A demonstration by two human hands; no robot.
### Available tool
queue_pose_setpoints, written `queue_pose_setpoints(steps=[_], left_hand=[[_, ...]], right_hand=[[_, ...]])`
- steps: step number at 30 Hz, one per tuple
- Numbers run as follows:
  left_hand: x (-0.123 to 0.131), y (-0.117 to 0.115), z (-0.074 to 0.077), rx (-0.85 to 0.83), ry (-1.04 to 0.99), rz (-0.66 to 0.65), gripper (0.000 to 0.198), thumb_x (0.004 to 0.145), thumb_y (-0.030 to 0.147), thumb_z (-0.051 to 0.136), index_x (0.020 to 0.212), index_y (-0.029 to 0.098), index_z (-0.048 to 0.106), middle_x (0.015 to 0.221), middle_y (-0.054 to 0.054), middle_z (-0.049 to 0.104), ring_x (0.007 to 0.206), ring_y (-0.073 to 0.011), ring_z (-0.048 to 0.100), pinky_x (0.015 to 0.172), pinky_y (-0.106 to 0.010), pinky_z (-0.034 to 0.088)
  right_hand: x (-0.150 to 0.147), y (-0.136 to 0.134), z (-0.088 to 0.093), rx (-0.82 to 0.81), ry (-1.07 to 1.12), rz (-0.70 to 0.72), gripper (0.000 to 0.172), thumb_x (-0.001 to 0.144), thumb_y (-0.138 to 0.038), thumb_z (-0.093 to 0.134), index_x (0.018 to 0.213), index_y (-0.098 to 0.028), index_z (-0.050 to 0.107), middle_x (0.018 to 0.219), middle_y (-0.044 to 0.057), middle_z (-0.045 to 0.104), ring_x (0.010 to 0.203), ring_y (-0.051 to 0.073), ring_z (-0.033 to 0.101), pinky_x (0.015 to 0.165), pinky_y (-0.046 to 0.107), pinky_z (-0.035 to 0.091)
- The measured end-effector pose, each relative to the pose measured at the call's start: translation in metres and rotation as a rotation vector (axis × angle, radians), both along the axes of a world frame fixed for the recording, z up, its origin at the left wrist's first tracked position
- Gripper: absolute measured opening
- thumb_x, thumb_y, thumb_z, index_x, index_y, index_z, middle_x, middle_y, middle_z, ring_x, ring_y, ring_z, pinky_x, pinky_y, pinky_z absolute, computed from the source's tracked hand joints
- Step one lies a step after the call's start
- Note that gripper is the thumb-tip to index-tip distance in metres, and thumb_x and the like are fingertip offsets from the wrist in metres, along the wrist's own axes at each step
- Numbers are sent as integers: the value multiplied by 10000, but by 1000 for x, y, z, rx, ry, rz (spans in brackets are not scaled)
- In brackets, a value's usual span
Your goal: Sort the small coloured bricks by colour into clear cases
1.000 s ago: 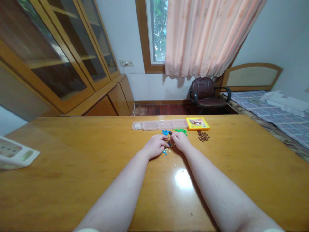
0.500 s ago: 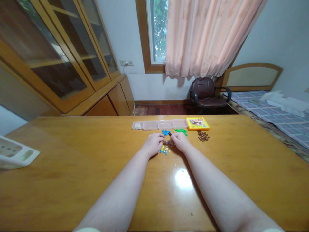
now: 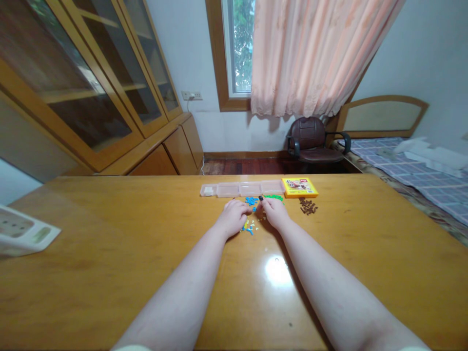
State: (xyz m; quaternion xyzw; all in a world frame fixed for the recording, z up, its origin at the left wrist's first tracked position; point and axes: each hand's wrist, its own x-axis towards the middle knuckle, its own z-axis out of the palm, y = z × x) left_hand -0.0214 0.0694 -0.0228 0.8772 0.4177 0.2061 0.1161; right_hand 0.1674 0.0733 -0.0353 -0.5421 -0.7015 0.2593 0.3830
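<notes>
Over the table my left hand (image 3: 234, 215) has its fingers bent and closed. A small blue piece (image 3: 254, 209) shows right at its fingertips; whether it is gripped is hard to see. My right hand (image 3: 274, 212) pinches a small dark piece (image 3: 261, 198) between thumb and forefinger, facing the left hand. Blue pieces (image 3: 251, 200) lie just beyond the hands, with green pieces (image 3: 275, 198) partly behind the right one. Tiny pale pieces (image 3: 252, 224) and a few yellow and blue ones are scattered on the near side, partly covered by my left fingers.
A row of clear plastic trays (image 3: 250, 189) lies along the far table edge, ending at a yellow box (image 3: 300, 187). Brown pieces (image 3: 309, 206) are heaped in front of that box. At the left edge stands a white plastic object (image 3: 27, 234). A chair (image 3: 310, 139) is beyond the table.
The dark piece in my right hand has shifted slightly up and to the right. A blue piece now shows more plainly between the hands. My left hand has hardly moved.
</notes>
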Motion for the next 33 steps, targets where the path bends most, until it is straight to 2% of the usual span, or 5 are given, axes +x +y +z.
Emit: queue_pose_setpoints(steps=[7,13,20,25,33], left_hand=[[2,-1,-1,-27,17,-73,349,775,116,463,996,249,698,1068,-10,686,1043,-190,552,995,-382,365],[2,1,-2,-16,-7,-45,361,783,109,455,1027,243,684,1132,-15,667,1087,-189,545,1008,-380,364],[-4,6,1,10,-49,97,284,712,62,449,639,203,685,756,-24,682,804,-185,580,823,-337,440],[-6,7,1,27,-139,188,277,709,66,435,639,195,670,753,-24,672,783,-179,564,788,-316,442],[-5,6,1,32,-140,186,264,717,88,434,645,194,665,758,-22,664,791,-179,556,791,-314,439]], right_hand=[[-2,0,0,-34,-65,25,389,895,-305,374,699,-175,684,728,44,695,700,173,610,637,249,389],[-1,-1,2,33,-129,69,359,905,-336,411,772,-165,698,757,53,698,708,176,597,634,250,385],[-4,-8,3,-8,17,337,433,902,-306,403,615,-158,693,618,35,673,620,147,596,635,236,411],[-8,-10,1,-120,86,470,419,894,-292,401,627,-149,690,587,31,662,595,135,595,630,224,434],[-7,-9,1,-133,-10,369,414,892,-314,414,634,-146,690,592,23,665,559,121,574,581,213,400]])
